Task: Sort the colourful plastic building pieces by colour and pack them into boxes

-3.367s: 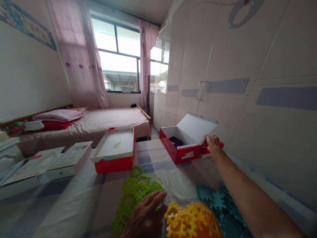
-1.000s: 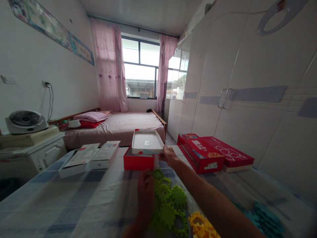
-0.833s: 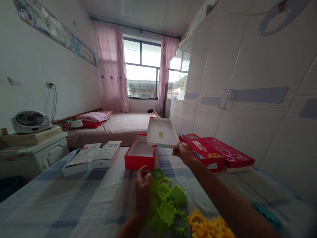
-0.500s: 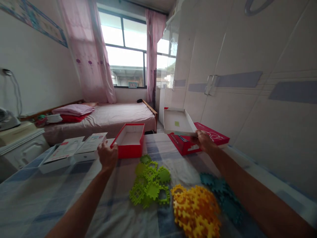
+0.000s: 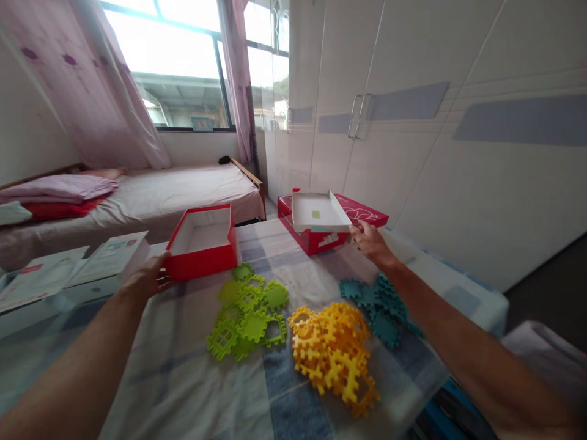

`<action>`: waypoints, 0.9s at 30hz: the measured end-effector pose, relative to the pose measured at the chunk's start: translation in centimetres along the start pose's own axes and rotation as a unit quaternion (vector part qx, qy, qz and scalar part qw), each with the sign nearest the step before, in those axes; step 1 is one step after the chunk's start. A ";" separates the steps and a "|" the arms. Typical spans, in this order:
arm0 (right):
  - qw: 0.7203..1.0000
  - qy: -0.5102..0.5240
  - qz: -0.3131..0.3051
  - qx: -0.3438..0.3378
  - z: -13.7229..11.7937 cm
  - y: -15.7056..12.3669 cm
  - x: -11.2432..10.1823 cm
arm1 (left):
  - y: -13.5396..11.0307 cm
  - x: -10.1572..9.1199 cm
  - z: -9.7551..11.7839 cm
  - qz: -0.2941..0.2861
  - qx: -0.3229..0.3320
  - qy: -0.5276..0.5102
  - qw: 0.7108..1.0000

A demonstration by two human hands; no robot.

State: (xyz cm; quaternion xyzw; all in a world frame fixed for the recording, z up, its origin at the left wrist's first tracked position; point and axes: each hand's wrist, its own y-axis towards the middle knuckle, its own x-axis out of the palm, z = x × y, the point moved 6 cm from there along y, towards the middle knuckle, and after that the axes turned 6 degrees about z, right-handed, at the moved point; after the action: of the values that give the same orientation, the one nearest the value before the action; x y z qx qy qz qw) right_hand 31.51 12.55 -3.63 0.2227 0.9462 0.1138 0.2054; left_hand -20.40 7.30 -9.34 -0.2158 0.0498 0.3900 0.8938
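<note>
My left hand (image 5: 147, 276) has its fingers closed around the near left corner of an open red box (image 5: 202, 267) with a white inside. Some of those fingers are hidden behind the box. My right hand (image 5: 370, 242) pinches the near right corner of a shallow white-lined box lid (image 5: 318, 211), inside up, with a small green patch in it. The lid is over a larger crimson box (image 5: 316, 243); I cannot tell whether they touch. Nearer me lie green (image 5: 252, 324), yellow (image 5: 334, 348) and teal (image 5: 383, 305) toothed plastic pieces in separate piles.
White boxes (image 5: 107, 260) stand at the left on the checked tablecloth (image 5: 183, 379). Beyond the table are a bed (image 5: 197, 189) and a window. A white wardrobe (image 5: 403, 165) lines the right side. Something blue (image 5: 452, 409) sits below the table's right edge.
My view has swung right and downward. The lid in my right hand is lower over the crimson box. My left hand has shifted lower on the red box's corner.
</note>
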 end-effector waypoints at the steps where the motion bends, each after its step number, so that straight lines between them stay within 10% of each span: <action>1: 0.998 -0.033 0.011 -0.044 -0.1 -1.0 -1.3 | 0.0 0.0 0.0 0.005 -0.005 -0.006 1.000; 5: 0.959 -0.200 0.067 -0.188 1.8 -5.2 -7.0 | -0.2 0.4 0.5 0.018 0.003 -0.033 0.999; 11: 0.953 -0.286 0.036 -0.089 11.0 -7.9 -11.7 | -2.2 1.0 1.0 -0.040 -0.022 -0.068 0.997; 27: 0.989 -0.103 -0.075 -0.076 7.0 -7.6 0.4 | -13.3 0.8 -1.0 -0.092 0.015 -0.224 0.970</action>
State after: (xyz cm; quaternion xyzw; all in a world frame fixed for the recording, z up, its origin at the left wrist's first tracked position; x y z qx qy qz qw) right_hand 31.39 7.02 -12.33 0.1453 0.9229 0.1458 0.3255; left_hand -10.19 -0.54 -5.81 -0.1128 -0.1661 0.3442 0.9172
